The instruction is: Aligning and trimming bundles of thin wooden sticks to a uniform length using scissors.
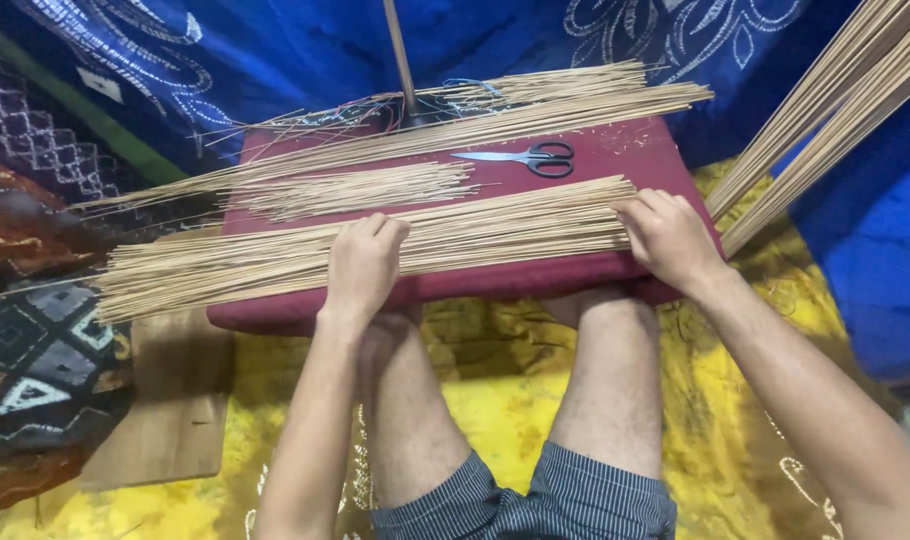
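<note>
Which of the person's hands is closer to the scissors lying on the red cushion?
The right hand. It rests on the near bundle of sticks just below and to the right of the scissors. The left hand presses the same bundle farther off, down to the scissors' left.

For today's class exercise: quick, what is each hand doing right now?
Left hand: closed, pressing down on the bundle of thin bamboo sticks.
Right hand: closed, gripping the same bundle's end.

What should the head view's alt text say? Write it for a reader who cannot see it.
Both hands, left hand and right hand, press on a wide bundle of thin bamboo sticks laid across a maroon cushion. Black-handled scissors and more stick bundles lie behind, with yellow cloth under the bare knees.
</note>
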